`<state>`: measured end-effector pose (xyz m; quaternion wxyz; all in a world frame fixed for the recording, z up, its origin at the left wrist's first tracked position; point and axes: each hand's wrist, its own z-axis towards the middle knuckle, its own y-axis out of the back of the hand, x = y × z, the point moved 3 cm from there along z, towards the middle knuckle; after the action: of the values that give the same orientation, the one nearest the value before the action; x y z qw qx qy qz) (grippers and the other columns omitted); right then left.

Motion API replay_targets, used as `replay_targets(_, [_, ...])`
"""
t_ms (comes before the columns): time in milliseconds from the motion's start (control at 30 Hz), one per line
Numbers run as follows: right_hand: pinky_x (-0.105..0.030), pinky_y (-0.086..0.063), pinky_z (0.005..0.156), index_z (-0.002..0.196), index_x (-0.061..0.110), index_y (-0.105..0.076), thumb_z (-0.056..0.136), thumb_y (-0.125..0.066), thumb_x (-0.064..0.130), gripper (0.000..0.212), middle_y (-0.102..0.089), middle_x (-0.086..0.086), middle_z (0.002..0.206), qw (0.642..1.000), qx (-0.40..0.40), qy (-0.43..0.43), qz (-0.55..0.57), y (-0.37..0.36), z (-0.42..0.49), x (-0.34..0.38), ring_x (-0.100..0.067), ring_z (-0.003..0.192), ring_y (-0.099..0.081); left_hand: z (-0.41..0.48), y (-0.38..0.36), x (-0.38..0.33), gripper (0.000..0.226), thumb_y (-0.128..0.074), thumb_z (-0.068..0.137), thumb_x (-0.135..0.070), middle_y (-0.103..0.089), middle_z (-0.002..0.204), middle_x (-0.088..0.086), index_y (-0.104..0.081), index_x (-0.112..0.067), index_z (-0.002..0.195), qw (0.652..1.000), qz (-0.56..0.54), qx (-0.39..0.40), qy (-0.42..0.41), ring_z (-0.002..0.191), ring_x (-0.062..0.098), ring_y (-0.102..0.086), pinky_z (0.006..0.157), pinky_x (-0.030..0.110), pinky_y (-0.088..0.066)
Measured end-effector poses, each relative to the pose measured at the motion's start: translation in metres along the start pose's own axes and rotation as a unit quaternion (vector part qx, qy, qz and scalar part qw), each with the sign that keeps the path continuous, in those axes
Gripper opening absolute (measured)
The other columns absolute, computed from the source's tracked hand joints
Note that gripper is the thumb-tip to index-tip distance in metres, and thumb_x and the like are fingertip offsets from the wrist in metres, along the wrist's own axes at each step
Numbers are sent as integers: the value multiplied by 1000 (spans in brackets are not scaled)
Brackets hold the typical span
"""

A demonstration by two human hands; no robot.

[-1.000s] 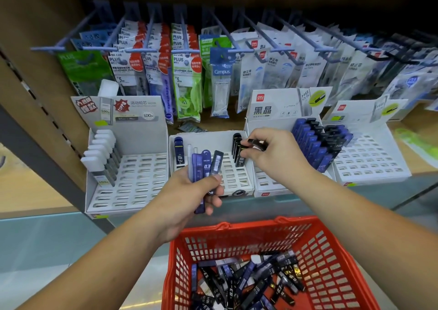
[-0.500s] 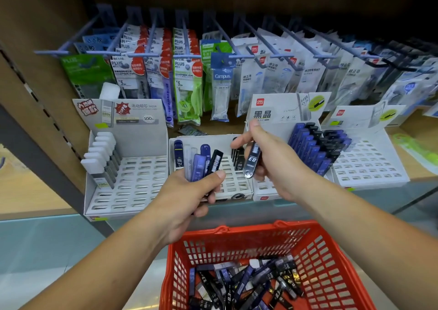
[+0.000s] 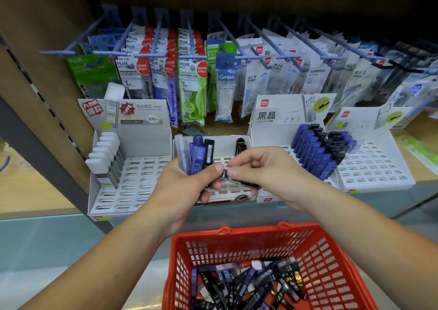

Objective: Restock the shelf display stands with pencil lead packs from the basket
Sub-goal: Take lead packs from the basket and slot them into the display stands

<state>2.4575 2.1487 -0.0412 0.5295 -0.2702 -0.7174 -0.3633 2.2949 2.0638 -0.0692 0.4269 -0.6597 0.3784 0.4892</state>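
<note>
Head view: the left hand (image 3: 187, 186) grips a fan of upright pencil lead packs (image 3: 198, 155) in front of the middle display stand (image 3: 227, 192). The right hand (image 3: 265, 172), just beside it, pinches one dark pack (image 3: 239, 181) between thumb and fingers, apparently at the fan's lower edge. Below both hands, the red basket (image 3: 331, 262) holds loose packs (image 3: 246, 286).

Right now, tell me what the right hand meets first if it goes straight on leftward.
Most likely the left hand and its bundle of lead packs; the right hand already pinches a dark pack beside its thumb.
</note>
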Motion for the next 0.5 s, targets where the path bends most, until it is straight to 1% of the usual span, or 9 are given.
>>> replay_targets(67, [-20,-47,58,99,19,-78,84,-83,14,16,-69,2,71,993,48,8,-110,1,-5,4,-7,63,-59,-1,0,0,26,-78,90,-15,-72,77,13,-68,0,109,999,33,9,-16,63,15,-65,44,24,-42])
replay_targets(133, [-19,-46,57,92,21,-78,87,-81,10,12,-66,6,65,984,89,12,-155,0,-8,8,-5,59,-56,-2,-2,3,27,-78,90,-18,-71,76,12,-68,1,107,999,47,16,-12,63,16,-65,43,24,-40])
replay_targets(167, [-21,-47,56,90,18,-76,87,-80,8,11,-66,5,65,984,79,11,-156,2,-8,9,-6,58,-57,-1,-2,4,26,-78,90,-20,-70,75,11,-69,0,106,999,47,15,-6,63,16,-64,43,24,-39])
replay_targets(200, [-23,-48,55,90,14,-73,88,-79,8,9,-67,2,65,988,52,10,-148,6,-6,10,-8,57,-59,0,-1,5,26,-79,90,-21,-67,75,9,-69,-3,104,999,45,12,4,62,16,-62,42,24,-37])
replay_targets(267, [-26,-53,53,91,8,-65,88,-78,5,14,-68,-6,64,994,-18,12,-103,19,-3,9,-14,55,-66,1,1,7,24,-80,89,-25,-63,75,9,-68,-7,98,999,41,6,34,60,17,-58,41,23,-35])
replay_targets(367, [-35,-61,62,100,8,-58,88,-77,1,24,-70,-13,67,995,-87,25,-36,30,0,3,-27,64,-73,1,3,12,21,-79,90,-27,-62,75,10,-65,-11,90,994,37,15,100,59,19,-51,42,22,-33])
replay_targets(433, [-39,-64,66,105,11,-59,90,-75,2,24,-72,-17,72,992,-117,32,-37,33,2,-2,-31,69,-75,0,4,16,16,-76,92,-20,-63,77,13,-65,-9,97,989,26,27,140,70,26,-45,44,23,-31])
replay_targets(467, [-43,-64,69,105,13,-60,91,-74,4,21,-72,-17,74,990,-129,34,-44,33,3,-4,-32,71,-75,1,4,17,16,-74,92,-15,-64,77,14,-66,-7,103,988,15,29,154,75,28,-43,44,23,-31])
replay_targets(500, [-46,-64,70,105,15,-62,93,-73,6,19,-73,-17,76,989,-137,35,-48,33,4,-5,-31,72,-76,1,5,19,21,-72,91,-11,-64,77,14,-65,-5,110,986,4,31,163,77,28,-43,45,24,-31])
